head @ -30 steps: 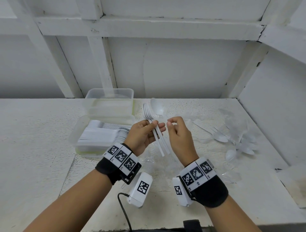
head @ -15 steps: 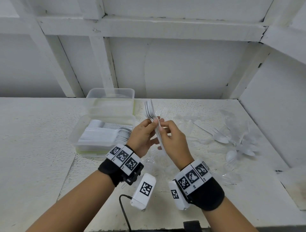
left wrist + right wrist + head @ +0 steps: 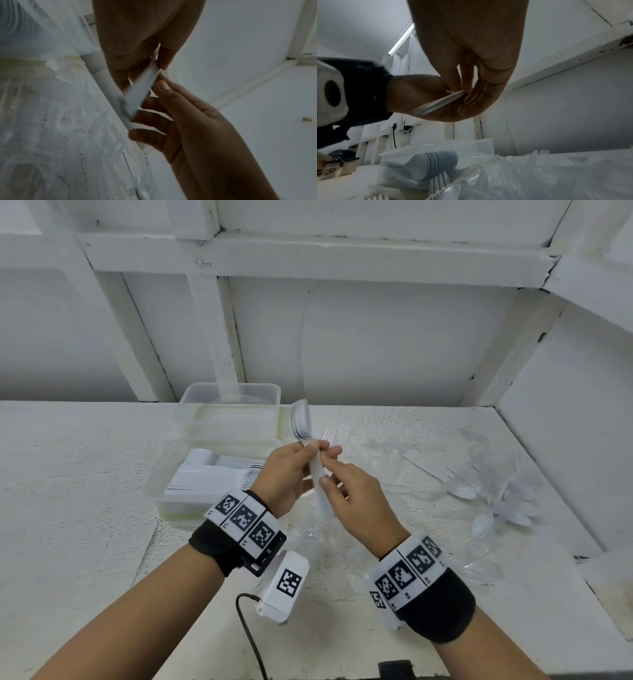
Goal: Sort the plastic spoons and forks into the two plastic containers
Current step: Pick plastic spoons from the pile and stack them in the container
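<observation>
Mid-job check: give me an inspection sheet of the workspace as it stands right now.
Surface: white table, rough paint.
Job's things: near container holds stacked spoons; far container behind it, contents unclear; loose spoons and forks at right.
Clutter: clear wrappers under the hands.
Grippers: left hand and right hand both pinch a stack of cutlery.
Cables: black cable from the left wrist camera.
Surroundings: white framed wall.
</observation>
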`<control>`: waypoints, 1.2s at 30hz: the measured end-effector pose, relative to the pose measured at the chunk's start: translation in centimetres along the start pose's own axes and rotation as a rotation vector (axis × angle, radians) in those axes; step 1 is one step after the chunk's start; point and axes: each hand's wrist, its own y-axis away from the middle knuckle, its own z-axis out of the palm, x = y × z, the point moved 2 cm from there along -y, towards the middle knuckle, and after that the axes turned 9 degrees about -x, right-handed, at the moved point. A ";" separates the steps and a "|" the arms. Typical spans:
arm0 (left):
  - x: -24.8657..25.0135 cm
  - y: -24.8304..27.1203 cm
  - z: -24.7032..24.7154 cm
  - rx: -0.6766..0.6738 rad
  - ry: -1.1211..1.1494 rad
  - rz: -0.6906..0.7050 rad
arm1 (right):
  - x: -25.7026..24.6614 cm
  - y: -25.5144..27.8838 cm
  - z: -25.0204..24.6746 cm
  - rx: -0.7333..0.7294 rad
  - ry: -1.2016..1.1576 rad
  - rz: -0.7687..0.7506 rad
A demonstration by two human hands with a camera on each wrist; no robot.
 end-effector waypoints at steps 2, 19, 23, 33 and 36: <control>0.6 0.3 -0.1 0.006 -0.050 0.010 | -0.2 -0.3 -0.5 0.007 0.113 -0.076; 3.2 3.2 -3.9 -0.247 -0.789 -0.343 | -2.4 -4.1 -1.3 -0.374 0.593 -0.531; 3.1 3.6 -5.0 -0.302 -0.843 -0.347 | -2.0 -4.2 0.6 -0.400 0.558 -0.545; 4.9 4.6 -12.7 0.216 -1.478 0.177 | 1.0 -8.7 -0.8 -0.297 0.301 -0.116; 4.1 4.1 -14.2 0.168 -1.583 0.114 | 0.7 -10.6 0.3 -0.243 0.225 -0.023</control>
